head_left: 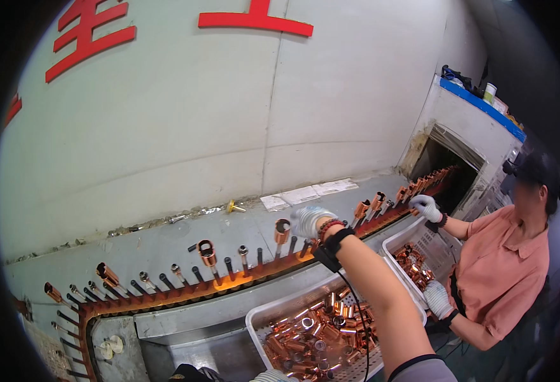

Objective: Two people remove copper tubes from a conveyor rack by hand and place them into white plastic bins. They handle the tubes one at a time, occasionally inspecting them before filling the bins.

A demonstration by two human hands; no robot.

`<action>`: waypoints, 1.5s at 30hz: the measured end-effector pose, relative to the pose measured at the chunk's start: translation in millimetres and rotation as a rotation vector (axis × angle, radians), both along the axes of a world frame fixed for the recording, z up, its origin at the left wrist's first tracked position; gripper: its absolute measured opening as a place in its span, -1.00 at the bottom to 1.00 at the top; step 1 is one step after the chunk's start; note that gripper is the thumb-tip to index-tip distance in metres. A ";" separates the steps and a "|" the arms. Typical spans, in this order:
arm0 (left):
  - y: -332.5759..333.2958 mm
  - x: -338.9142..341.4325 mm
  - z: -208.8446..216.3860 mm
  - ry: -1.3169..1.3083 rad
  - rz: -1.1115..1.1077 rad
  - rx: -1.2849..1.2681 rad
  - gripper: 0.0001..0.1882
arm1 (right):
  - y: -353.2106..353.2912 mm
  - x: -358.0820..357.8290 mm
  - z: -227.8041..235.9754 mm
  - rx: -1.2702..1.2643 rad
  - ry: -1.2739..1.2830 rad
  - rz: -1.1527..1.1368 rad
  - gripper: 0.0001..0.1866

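Find the tube (282, 236), copper-coloured and wide-mouthed, near the middle of the frame, set on a pin (278, 250) above the rail (232, 281), just left of the gloved right grip (310, 223); cannot tell touching from apart. Cannot tell that grip clenched from released either, with fingertips poorly shown. Likewise impossible to read the left grip (272, 377), cut off at the lower edge of the frame beside the bin (252, 331). See more pieces (321, 331) heaped loose in the bin, lower centre, lying at all angles. Judge the tube light, hollow and stiff, smooth enough to slide in a gloved grip, hardly fragile but perhaps prone to denting at the mouth. Best take hold around the barrel, below the mouth, squeezing gently and keeping in line with the pin. For the heaped pieces, best pinch a topmost barrel, avoiding neighbouring edges. Cannot tell warm metal from cool.
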State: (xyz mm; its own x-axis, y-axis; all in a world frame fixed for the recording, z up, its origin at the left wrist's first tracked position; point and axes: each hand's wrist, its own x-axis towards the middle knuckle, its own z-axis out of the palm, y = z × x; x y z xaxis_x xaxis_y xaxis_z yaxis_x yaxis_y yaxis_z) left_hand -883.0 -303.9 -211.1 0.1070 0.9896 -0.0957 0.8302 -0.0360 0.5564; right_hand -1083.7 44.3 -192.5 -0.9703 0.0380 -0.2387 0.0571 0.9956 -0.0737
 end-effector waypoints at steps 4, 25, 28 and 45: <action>6.4 2.3 -5.0 -0.046 0.003 -0.099 -0.51 | -33.5 17.2 -117.4 -0.166 0.074 0.459 -0.57; 1.7 59.5 25.7 0.062 0.008 -0.115 -0.47 | -224.8 37.2 -6.8 -0.291 0.348 0.464 -0.66; -10.6 62.4 34.2 0.039 0.032 -0.051 -0.51 | -232.2 101.5 1.9 -0.359 0.335 0.608 -0.57; -7.4 82.6 44.9 0.083 -0.025 -0.025 -0.46 | -140.0 27.6 -36.3 -0.108 0.418 0.181 -0.78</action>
State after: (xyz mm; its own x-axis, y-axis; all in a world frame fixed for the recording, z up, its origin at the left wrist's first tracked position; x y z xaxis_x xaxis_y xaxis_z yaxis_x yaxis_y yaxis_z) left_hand -800.4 -311.3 -166.2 0.1227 0.9839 -0.1296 0.8726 -0.0448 0.4864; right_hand -1056.2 -95.8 -228.8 -0.9729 -0.1444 0.1808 -0.1734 0.9723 -0.1569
